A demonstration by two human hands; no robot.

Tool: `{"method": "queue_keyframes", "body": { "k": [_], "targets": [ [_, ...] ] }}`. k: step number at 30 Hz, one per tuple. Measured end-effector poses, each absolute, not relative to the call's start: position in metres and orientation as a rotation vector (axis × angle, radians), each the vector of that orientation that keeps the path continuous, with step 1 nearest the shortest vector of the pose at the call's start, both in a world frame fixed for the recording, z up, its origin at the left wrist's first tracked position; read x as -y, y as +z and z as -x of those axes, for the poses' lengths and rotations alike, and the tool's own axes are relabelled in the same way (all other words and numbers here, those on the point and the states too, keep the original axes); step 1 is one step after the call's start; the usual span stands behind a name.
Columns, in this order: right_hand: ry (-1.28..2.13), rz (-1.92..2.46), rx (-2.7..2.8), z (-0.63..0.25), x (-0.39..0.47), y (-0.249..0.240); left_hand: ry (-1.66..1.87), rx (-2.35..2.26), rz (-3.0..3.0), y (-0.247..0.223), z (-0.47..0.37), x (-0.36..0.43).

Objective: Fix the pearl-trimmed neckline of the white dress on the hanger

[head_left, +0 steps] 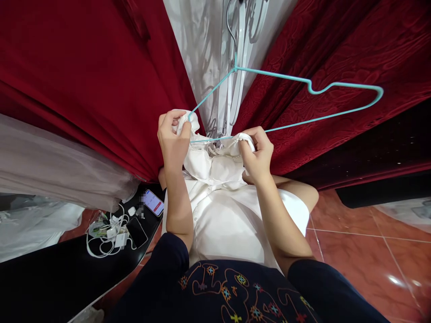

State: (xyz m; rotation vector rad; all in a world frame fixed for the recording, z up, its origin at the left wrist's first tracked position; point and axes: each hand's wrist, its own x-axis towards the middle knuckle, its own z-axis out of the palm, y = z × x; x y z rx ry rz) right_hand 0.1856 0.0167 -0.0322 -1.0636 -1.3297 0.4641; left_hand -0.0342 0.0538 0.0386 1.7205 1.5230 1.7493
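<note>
A white dress (229,220) with a pearl-like trim lies across my lap, its bodice raised in front of me. My left hand (175,137) pinches the dress's left shoulder part, right where the left end of a turquoise hanger (283,76) enters it. Closed on the other side of the neckline is my right hand (258,150), near the hanger's lower bar. The hanger's right end sticks out bare beyond my right hand. Its metal hook points up among white straps.
Dark red curtains (84,80) hang on both sides, with white fabric between them. At left, a black bench (50,273) bears a lit phone (154,202), a dark phone (137,232) and tangled white cables (101,244). Red floor tiles (363,251) show at right.
</note>
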Motion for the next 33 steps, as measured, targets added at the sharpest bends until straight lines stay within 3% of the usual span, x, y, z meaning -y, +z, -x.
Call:
{"method": "queue_keyframes", "body": {
  "k": [6, 10, 12, 21, 33],
  "targets": [
    [0.488, 1.054, 1.293, -0.180, -0.019, -0.035, 1.946, -1.299, -1.607, 0.016, 0.017, -0.020],
    [0.468, 1.046, 1.291, -0.181, -0.018, -0.036, 1.257, -1.201, -1.391, -0.005, 0.010, -0.012],
    [0.457, 1.045, 1.294, -0.181, -0.017, -0.037, 1.100, -1.146, -1.251, -0.012, 0.005, -0.014],
    [0.431, 1.066, 1.282, -0.170, -0.010, -0.033, 1.577, -0.619, -0.611, 0.003, -0.047, -0.004],
    [0.183, 1.096, 1.080, -0.204, -0.008, -0.072, 1.803, -0.576, -0.784, 0.007, -0.028, -0.014]
  ]
}}
